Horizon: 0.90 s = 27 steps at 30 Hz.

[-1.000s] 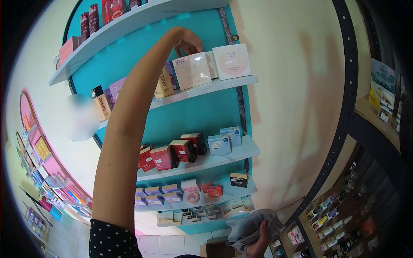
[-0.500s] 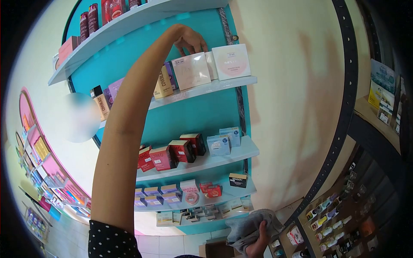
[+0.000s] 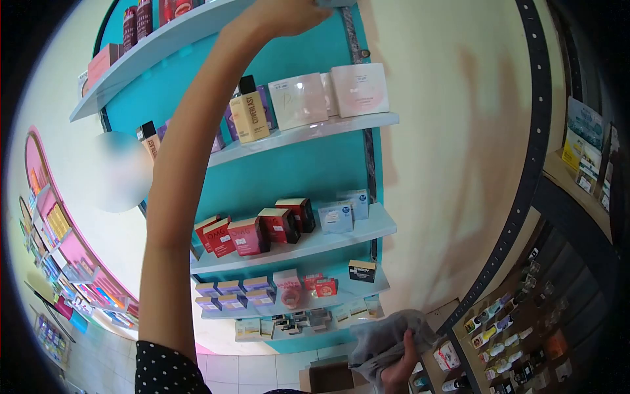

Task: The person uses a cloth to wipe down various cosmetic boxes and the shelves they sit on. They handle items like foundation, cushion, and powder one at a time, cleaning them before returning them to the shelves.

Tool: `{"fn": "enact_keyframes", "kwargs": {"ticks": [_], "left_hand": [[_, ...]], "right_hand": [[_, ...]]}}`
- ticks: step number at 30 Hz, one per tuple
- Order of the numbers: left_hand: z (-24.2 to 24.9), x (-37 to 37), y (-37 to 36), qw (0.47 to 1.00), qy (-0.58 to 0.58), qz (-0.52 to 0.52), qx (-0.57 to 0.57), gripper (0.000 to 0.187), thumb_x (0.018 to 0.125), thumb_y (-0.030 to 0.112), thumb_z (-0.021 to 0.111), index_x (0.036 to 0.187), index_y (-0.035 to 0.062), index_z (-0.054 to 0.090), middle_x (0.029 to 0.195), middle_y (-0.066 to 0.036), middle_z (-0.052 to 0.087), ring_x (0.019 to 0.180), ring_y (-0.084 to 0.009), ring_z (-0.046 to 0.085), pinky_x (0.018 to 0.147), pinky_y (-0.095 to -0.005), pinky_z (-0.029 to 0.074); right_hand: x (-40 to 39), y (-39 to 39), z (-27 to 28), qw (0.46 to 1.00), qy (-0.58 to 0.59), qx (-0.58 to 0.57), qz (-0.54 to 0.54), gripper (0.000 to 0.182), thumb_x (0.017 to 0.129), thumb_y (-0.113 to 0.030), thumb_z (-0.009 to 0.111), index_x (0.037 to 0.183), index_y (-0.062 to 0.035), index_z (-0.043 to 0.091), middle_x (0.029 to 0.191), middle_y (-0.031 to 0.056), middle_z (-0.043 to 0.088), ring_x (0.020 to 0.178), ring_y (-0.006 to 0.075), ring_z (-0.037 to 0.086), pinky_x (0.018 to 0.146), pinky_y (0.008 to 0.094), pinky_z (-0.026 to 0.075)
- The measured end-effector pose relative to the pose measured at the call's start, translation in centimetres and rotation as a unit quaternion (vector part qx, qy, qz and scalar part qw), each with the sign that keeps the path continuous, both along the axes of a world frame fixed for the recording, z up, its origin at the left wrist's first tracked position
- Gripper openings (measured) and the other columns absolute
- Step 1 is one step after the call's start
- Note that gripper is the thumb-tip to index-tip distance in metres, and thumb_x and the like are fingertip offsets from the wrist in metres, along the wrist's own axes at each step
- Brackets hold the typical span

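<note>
My left hand [image 3: 289,16] is raised at the top edge of the view, beside the upper shelf's right end. Its fingers are curled together and partly cut off; a small greyish thing at the fingertips is too unclear to name. Below it, a pale pink box [image 3: 298,102] and a white box [image 3: 360,90] stand on the middle shelf [image 3: 308,134], beside a beige Coverlast box [image 3: 249,117] with a black-capped bottle behind. At the lower right, my right hand [image 3: 400,368] holds a bunched grey cloth [image 3: 387,341], thumb on top.
Lower shelves hold red boxes [image 3: 248,237], light blue boxes [image 3: 336,217] and small purple boxes [image 3: 233,302]. An open cardboard box [image 3: 328,379] is on the floor. A black perforated post [image 3: 537,85] and a product rack [image 3: 505,328] stand at the right.
My left hand has moved up from behind the pale pink box to the upper shelf's end. My right hand still holds the cloth low down. The view has shifted slightly.
</note>
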State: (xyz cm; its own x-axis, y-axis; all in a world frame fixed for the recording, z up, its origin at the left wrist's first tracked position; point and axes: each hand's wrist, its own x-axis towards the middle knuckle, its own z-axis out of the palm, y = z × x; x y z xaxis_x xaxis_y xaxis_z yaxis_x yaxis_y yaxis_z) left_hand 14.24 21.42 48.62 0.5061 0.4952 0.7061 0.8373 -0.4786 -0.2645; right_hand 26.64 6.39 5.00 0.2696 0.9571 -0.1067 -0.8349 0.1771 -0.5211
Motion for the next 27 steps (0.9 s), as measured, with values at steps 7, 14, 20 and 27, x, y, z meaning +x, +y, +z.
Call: {"fn": "enact_keyframes", "kwargs": {"ticks": [7,14,20,27], "left_hand": [[-23.4,-1.2,-13.2,0.897,-0.194,-0.284,-0.279,0.096,0.056,0.024,0.075,0.129,0.0013,0.017,0.131,-0.018,0.023,0.119,-0.0304,0.027,0.096,-0.0378,0.024],[-39.7,-3.1,-15.1,0.606,-0.419,-0.201,-0.646,0.056,0.074,0.033,0.060,0.113,-0.0035,0.041,0.116,-0.023,0.040,0.104,-0.0287,0.043,0.084,-0.0312,0.036],[-35.0,-9.0,-17.5,0.762,-0.437,-0.253,-0.406,0.023,0.075,0.016,0.058,0.093,0.0014,0.057,0.115,-0.019,0.038,0.105,-0.0299,0.038,0.087,-0.0357,0.030],[-33.0,-13.1,-18.2,0.816,-0.419,-0.298,-0.264,0.024,0.074,0.016,0.057,0.093,0.0013,0.055,0.118,-0.020,0.031,0.113,-0.0354,0.026,0.094,-0.0406,0.021]], "right_hand": [[0.7,1.5,3.7,0.997,0.019,0.012,0.072,0.037,0.082,-0.026,0.048,0.110,-0.0014,0.046,0.105,0.0098,0.051,0.097,0.0202,0.049,0.086,0.0342,0.037],[-1.7,1.9,9.7,0.995,-0.007,0.084,0.058,0.039,0.085,-0.029,0.042,0.108,0.0019,0.045,0.103,0.0116,0.052,0.095,0.0210,0.051,0.084,0.0341,0.039],[-2.5,1.8,3.8,0.976,-0.128,-0.011,0.174,0.037,0.077,-0.014,0.053,0.111,-0.0027,0.043,0.103,0.0097,0.052,0.085,0.0201,0.054,0.080,0.0339,0.042],[-8.6,-0.9,5.7,0.760,-0.580,0.244,0.160,0.107,0.054,-0.007,0.072,0.132,-0.0098,-0.001,0.132,0.0166,0.013,0.119,0.0308,0.025,0.094,0.0446,0.026]]}}
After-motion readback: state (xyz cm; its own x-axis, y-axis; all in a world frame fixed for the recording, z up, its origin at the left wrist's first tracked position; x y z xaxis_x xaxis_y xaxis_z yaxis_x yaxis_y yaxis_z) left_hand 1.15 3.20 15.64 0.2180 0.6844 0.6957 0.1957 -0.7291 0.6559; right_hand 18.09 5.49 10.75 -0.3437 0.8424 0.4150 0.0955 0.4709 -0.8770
